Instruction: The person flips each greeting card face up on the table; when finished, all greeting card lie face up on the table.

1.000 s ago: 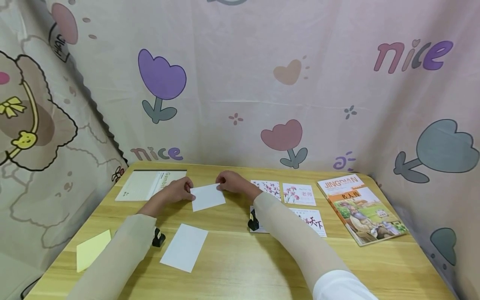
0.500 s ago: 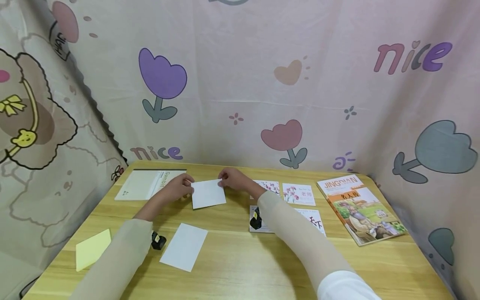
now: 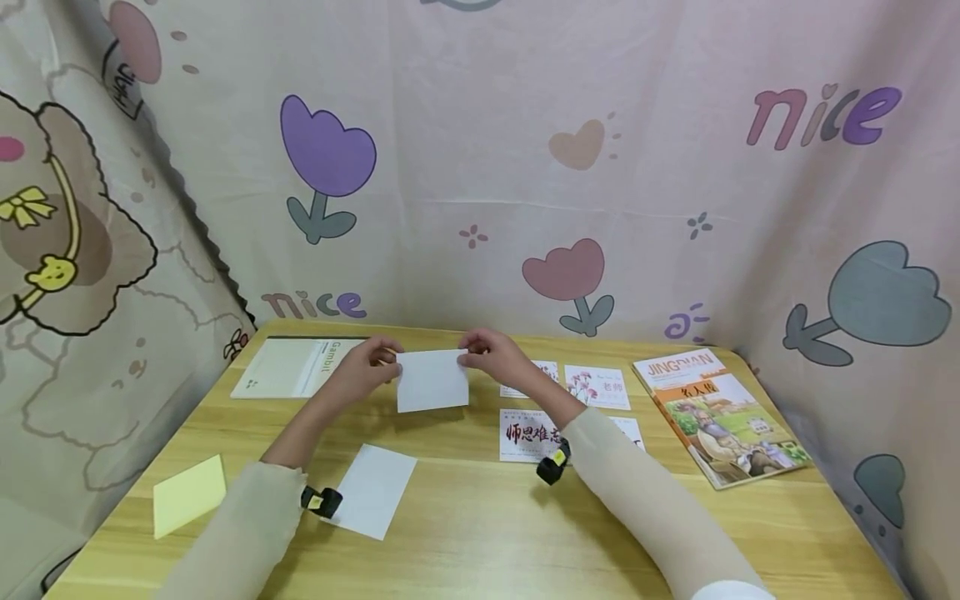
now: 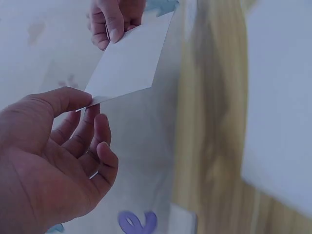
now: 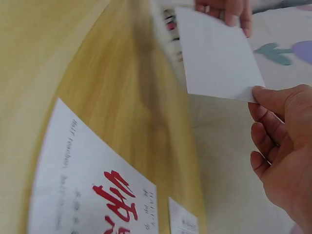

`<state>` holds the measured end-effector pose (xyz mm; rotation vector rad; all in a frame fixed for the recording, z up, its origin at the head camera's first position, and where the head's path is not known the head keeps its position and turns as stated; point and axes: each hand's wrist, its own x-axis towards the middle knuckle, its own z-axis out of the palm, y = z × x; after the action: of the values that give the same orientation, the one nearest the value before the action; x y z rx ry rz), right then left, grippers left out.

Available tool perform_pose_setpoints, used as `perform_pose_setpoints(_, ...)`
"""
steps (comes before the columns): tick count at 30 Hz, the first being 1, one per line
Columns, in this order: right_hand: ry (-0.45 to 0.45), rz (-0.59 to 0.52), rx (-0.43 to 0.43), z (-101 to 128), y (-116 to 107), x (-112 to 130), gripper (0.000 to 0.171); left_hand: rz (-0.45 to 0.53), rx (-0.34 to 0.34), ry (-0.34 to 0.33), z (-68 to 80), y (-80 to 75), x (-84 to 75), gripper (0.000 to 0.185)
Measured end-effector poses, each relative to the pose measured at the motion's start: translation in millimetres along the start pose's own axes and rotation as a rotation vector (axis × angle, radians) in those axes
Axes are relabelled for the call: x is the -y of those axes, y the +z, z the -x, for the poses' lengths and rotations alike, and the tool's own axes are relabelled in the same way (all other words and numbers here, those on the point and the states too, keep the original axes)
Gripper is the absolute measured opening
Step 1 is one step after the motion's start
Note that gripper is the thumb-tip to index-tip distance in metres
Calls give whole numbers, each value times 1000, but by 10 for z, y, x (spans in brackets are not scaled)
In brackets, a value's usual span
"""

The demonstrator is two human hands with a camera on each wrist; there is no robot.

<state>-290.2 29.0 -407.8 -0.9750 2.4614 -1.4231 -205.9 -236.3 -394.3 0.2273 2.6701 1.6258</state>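
A white card [image 3: 432, 382] is held up over the back of the table, its plain side facing the head camera. My left hand [image 3: 367, 367] pinches its upper left corner between thumb and fingers. At the upper right corner, my right hand [image 3: 491, 354] pinches it the same way. In the left wrist view the card [image 4: 129, 63] stretches from the near left thumb to the right hand [image 4: 114, 19]. The right wrist view shows the card [image 5: 219, 56] gripped by the right thumb and fingers, with the left hand [image 5: 229, 12] at the far edge.
A white sheet [image 3: 375, 492] lies below the left forearm, near a yellow sheet [image 3: 189, 495]. A notebook [image 3: 277, 367] is at the back left. Several printed cards, one with red lettering [image 3: 528, 435], lie right of centre. A magazine [image 3: 723, 421] lies at the right.
Both hands have raised the card off the table area and shifted it slightly right, tilting it more upright. The card with red lettering is now more exposed beside the right forearm.
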Motion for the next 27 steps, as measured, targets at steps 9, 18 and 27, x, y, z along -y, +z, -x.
perform_pose_setpoints(9,-35,-10,-124,591,-368,291,22,58,0,65,169,262,-507,27)
perform_pose_setpoints(18,-26,-65,-218,916,-624,397,26,70,14,146,245,439,-950,21)
perform_pose_setpoints(27,-39,-153,-194,1063,-754,486,21,153,16,176,167,548,-987,22)
